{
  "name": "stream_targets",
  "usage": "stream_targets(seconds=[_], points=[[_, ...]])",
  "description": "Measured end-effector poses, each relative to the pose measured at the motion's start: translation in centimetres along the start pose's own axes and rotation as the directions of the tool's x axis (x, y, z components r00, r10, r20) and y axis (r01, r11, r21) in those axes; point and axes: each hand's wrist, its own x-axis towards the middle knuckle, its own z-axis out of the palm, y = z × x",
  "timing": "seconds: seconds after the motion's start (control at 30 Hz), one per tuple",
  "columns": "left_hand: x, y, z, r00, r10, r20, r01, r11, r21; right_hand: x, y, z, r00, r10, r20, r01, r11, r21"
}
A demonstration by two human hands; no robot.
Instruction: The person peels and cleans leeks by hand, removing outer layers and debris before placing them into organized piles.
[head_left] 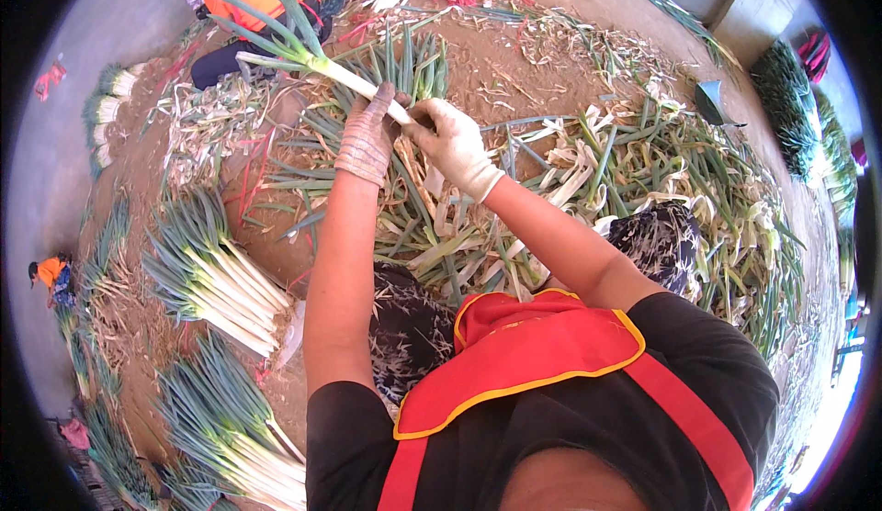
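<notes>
Holding leek in closed grip of left hand, pinching near its base with right hand; apparently peeling. Next: hold steady, strip evenly.

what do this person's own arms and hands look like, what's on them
The left hand wears a stained glove with a ribbed cuff; the right hand wears an off-white glove, also cuffed. Both forearms are bare below short black sleeves.

Bright, soft light, white glare at lower right, fisheye-bent edges, black corners
</notes>
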Motion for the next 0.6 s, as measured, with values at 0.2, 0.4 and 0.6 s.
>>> stream_targets(seconds=[0.2, 0.4, 0.6], points=[[-0.4, 0.7, -0.5, 0.992, 0.041, -0.117, -0.041, 0.999, 0.008, 0.2, 1.3, 0.0, 0.875, 0.403, 0.269, -0.442, 0.437, 0.783], [-1.1, 4.2, -0.2, 0.966, 0.155, -0.205, -0.156, 0.988, 0.012, -3.9, 4.1, -1.7, 0.849, 0.308, 0.43, -0.483, 0.783, 0.391], [-0.3, 5.4, -2.4, 0.986, 0.072, -0.15, -0.098, 0.98, -0.175, -7.3, 10.0, -1.3, 0.889, 0.302, 0.345, -0.239, 0.947, -0.214]])
